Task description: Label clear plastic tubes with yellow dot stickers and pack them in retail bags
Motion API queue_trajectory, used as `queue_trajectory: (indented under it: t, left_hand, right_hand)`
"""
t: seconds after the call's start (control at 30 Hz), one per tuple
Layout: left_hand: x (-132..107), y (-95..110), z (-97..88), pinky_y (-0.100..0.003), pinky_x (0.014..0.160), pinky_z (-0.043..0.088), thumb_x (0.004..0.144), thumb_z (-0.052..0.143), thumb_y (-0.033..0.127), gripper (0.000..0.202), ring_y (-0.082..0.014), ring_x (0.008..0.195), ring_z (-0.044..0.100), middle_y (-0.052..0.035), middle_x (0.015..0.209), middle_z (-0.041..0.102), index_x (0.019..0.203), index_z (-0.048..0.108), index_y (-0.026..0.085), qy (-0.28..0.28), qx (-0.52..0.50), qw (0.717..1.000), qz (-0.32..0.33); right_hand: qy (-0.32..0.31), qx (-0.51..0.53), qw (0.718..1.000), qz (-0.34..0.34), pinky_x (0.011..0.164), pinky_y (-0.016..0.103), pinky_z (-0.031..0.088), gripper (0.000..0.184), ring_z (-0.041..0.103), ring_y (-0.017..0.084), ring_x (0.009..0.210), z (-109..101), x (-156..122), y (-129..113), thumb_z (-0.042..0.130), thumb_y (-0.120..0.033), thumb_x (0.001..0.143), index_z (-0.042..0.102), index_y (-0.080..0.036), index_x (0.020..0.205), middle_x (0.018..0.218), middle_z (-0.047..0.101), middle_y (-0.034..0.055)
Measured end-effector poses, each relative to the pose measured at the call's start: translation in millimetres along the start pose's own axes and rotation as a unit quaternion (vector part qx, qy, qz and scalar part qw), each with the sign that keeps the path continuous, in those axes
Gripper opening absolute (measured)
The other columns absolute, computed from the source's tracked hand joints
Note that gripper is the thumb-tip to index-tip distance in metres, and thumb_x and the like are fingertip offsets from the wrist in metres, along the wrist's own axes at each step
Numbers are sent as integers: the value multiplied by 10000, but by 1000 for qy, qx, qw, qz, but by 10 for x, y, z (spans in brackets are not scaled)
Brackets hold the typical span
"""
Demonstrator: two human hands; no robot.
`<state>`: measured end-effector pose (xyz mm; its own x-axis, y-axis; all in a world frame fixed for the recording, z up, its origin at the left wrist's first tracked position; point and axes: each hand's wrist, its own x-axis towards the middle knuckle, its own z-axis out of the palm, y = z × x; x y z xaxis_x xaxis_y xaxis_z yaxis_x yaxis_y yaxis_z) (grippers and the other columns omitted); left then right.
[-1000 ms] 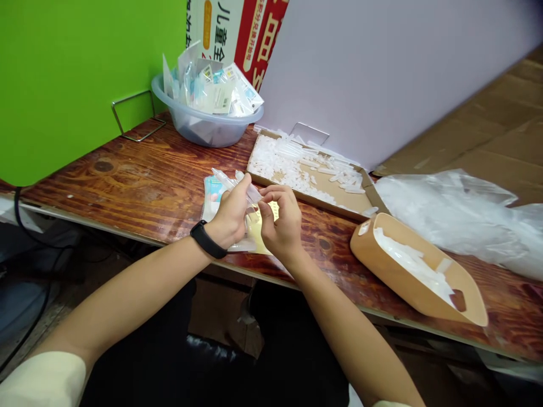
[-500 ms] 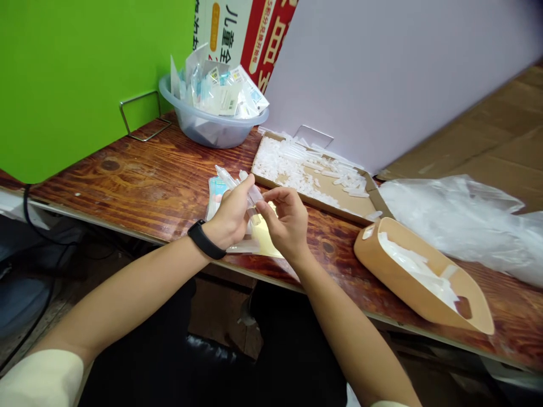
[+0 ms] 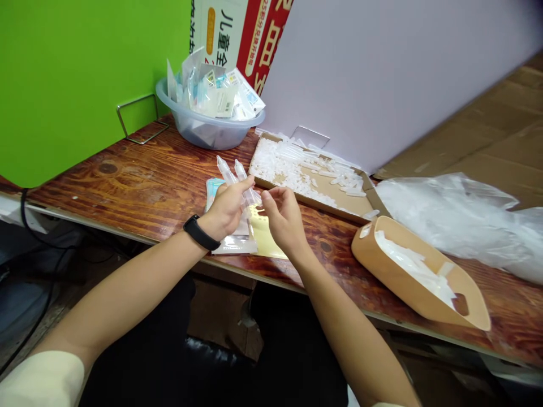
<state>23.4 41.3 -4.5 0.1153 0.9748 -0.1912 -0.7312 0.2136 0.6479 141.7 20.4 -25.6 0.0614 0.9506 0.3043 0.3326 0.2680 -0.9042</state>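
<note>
My left hand (image 3: 229,208) is closed around two clear plastic tubes with tapered tips, a left tube (image 3: 224,169) and a right tube (image 3: 240,170). Their tips point up and away from me. At the lower end of the tubes is my right hand (image 3: 286,217), thumb and fingers curled in a pinch. Whatever its fingertips hold is too small to make out. Beneath the hands lie a pale yellow sheet (image 3: 269,240) and clear plastic packets (image 3: 234,246). A blue printed packet (image 3: 213,186) shows behind my left hand.
A cardboard tray (image 3: 373,198) holds many small translucent plastic parts. Behind stands a bluish basin (image 3: 203,127) full of packaged items. At right are a tan bin (image 3: 390,288) with white pieces and a clear plastic bag (image 3: 449,220). Green and pale panels border the wooden table (image 3: 127,186).
The two tubes have spread apart and stand more upright in my left hand. My right fingers have shifted slightly at the tubes' lower end. More of the packets on the table shows.
</note>
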Motion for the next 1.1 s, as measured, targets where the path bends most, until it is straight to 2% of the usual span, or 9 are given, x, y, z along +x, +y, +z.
queue_trajectory:
  t: [0.1, 0.27, 0.33, 0.43, 0.57, 0.77, 0.87, 0.97, 1.1]
  left_hand:
    - [12, -24, -7, -224, 590, 422, 745, 661, 139, 96, -93, 567, 556, 2, 622, 595, 682, 594, 111, -6, 32, 999, 10]
    - [33, -54, -13, -232, 637, 451, 745, 634, 87, 67, -101, 611, 586, -21, 658, 620, 683, 607, 92, -21, 57, 998, 18]
    - [35, -59, -12, -247, 659, 465, 756, 624, 69, 56, -106, 624, 598, -16, 677, 619, 711, 604, 95, -17, 57, 998, 17]
    - [44, -52, -16, -293, 729, 491, 771, 613, 60, 63, -129, 689, 638, -24, 764, 638, 750, 588, 114, -7, 48, 998, 29]
    - [83, -49, -16, -304, 714, 495, 807, 583, 92, 52, -152, 675, 653, -72, 784, 664, 760, 579, 114, -17, 81, 996, -25]
    - [135, -230, 49, -280, 625, 465, 821, 588, 146, 113, -139, 563, 591, -38, 632, 605, 716, 558, 118, 11, 167, 983, -70]
    - [121, -331, 88, -270, 643, 451, 815, 584, 129, 100, -129, 579, 574, -23, 627, 594, 717, 561, 125, 0, 202, 978, -59]
    - [97, -380, 111, -251, 700, 450, 812, 595, 149, 15, -127, 671, 600, -30, 731, 646, 821, 596, 137, -14, 215, 976, -21]
    - [89, -404, 109, -238, 720, 450, 817, 630, 252, 104, -134, 741, 611, -30, 788, 666, 867, 609, 164, -50, 213, 976, 4]
  right_hand:
    - [-49, 66, 995, 65, 606, 286, 544, 415, 599, 116, 685, 27, 15, 42, 596, -581, 784, 465, -202, 892, 911, 555, 6]
    - [-24, 80, 994, 66, 565, 261, 522, 370, 582, 99, 586, 44, 57, 113, 638, -513, 762, 509, -177, 847, 779, 594, -1]
    - [6, 49, 997, 58, 549, 268, 507, 314, 586, 111, 567, 15, 90, 140, 618, -465, 784, 515, -175, 844, 737, 603, 2]
    - [92, -9, 995, 37, 563, 291, 510, 242, 608, 139, 589, -89, 158, 171, 598, -398, 799, 509, -179, 851, 700, 584, -4]
    - [167, -3, 986, 19, 590, 296, 534, 220, 617, 134, 607, -266, 210, 195, 594, -371, 797, 487, -190, 862, 737, 562, -14]
    - [150, -13, 988, 31, 597, 287, 535, 232, 615, 126, 613, -323, 128, 302, 574, -395, 801, 481, -194, 870, 739, 544, -23]
    - [134, 30, 987, 88, 608, 292, 537, 225, 614, 123, 619, -301, 101, 418, 572, -376, 792, 472, -189, 868, 773, 568, -10]
    - [131, 87, 977, 144, 631, 297, 539, 227, 620, 123, 637, -299, 106, 519, 595, -353, 773, 463, -187, 856, 800, 596, 4]
    - [162, 123, 975, 95, 723, 295, 522, 265, 640, 134, 729, -298, 110, 493, 627, -388, 753, 485, -185, 848, 796, 597, 7]
